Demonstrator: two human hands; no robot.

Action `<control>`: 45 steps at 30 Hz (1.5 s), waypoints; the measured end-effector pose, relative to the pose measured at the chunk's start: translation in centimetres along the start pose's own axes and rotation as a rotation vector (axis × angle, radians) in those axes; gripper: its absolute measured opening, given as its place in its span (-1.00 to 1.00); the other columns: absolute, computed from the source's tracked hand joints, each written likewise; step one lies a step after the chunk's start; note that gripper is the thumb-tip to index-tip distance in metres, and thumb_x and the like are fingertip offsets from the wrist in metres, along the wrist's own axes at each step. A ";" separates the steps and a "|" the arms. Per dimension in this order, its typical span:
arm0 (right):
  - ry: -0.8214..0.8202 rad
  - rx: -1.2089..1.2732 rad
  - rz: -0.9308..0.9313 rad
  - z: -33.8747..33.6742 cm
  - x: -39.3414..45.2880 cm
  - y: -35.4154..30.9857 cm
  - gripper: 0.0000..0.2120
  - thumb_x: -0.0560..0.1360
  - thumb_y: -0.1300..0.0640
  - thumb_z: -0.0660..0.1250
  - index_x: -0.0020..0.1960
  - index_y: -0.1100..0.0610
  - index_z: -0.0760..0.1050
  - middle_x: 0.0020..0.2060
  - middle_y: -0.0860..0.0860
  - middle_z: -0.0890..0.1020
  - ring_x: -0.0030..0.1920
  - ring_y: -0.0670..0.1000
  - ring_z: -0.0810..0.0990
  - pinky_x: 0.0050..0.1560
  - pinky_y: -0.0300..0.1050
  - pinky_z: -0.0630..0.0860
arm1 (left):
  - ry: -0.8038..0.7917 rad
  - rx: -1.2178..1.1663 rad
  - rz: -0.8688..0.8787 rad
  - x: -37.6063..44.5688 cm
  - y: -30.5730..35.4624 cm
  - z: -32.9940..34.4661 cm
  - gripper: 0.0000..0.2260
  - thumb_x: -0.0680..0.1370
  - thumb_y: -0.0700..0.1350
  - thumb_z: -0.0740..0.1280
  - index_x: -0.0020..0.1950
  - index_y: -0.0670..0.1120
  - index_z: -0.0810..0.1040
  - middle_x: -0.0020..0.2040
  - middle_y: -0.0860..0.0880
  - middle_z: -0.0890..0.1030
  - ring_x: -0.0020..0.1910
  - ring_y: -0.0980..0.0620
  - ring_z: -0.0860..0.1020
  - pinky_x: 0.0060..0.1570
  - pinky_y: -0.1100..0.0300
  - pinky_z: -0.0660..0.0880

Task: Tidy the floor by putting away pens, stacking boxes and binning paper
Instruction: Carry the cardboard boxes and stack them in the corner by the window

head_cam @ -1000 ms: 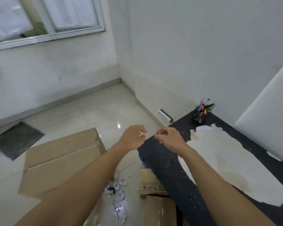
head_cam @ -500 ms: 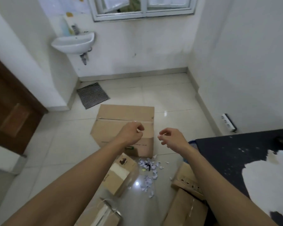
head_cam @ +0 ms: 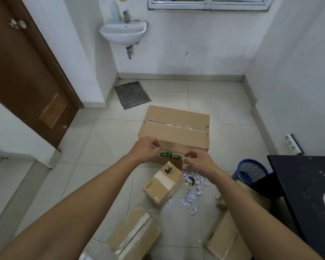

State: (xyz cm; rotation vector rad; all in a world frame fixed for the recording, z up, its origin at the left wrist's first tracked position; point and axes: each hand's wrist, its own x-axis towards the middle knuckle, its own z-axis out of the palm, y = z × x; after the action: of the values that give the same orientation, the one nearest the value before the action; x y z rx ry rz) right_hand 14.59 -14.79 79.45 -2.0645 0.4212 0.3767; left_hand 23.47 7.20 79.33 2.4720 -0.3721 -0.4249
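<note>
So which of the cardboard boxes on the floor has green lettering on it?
The large taped box farthest from the camera, just beyond both hands; the other, smaller boxes nearer the camera show no green print.

Matt cardboard boxes (glossy tiles)

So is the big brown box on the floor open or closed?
Closed. The big box has its top flaps lying flat, with a strip of clear tape running along the seam between them.

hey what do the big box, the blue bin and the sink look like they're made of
Big box: brown corrugated cardboard, matte, with glossy clear tape along its seam. Blue bin: probably plastic, judging by its moulded mesh wall. Sink: likely glazed ceramic, being white, smooth and slightly shiny.
</note>
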 end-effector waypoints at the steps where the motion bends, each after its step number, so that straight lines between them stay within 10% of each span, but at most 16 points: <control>1: -0.006 0.005 -0.004 0.9 -0.1 -0.5 -0.86 0.53 0.09 0.44 0.08 0.07 0.60 0.03 0.04 0.67 0.03 0.06 0.68 0.17 0.12 0.63 | 0.012 -0.013 -0.006 -0.4 -1.0 -0.6 -0.78 0.58 -0.14 0.34 0.21 -0.09 0.61 0.17 -0.01 0.63 0.08 0.02 0.58 0.02 0.23 0.49; 18: 0.008 -0.156 -0.030 3.5 4.8 -4.5 -0.61 0.56 0.13 0.41 0.36 0.16 0.49 0.20 0.03 0.58 0.14 0.00 0.56 -0.10 -0.32 0.45 | 0.061 -0.083 -0.046 3.2 -6.6 -4.0 -0.75 0.58 -0.10 0.32 0.26 0.00 0.57 0.23 0.04 0.59 0.17 0.05 0.55 0.15 0.14 0.50; 30: -0.132 -0.256 -0.084 -0.1 22.1 -6.7 -0.56 0.55 0.10 0.41 0.41 0.10 0.46 0.34 0.03 0.55 0.31 0.02 0.51 0.37 0.01 0.44 | 0.163 -0.068 -0.257 15.8 -10.4 -5.9 -0.73 0.60 -0.12 0.34 0.31 -0.05 0.54 0.33 0.01 0.55 0.27 0.01 0.52 0.17 0.20 0.41; 45: -0.214 -0.228 -0.197 -2.3 30.5 -13.8 -0.57 0.54 0.09 0.41 0.39 0.11 0.49 0.32 0.04 0.55 0.30 0.05 0.53 0.37 0.08 0.47 | 0.273 -0.068 -0.298 23.5 -8.3 -12.9 -0.73 0.63 -0.11 0.26 0.33 -0.04 0.54 0.33 0.02 0.55 0.26 0.03 0.51 0.15 0.23 0.38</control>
State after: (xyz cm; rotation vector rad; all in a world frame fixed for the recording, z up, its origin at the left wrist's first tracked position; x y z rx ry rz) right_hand 48.17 -14.55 78.06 -2.2331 0.0466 0.5397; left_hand 51.08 11.93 79.23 2.4811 0.1219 -0.2082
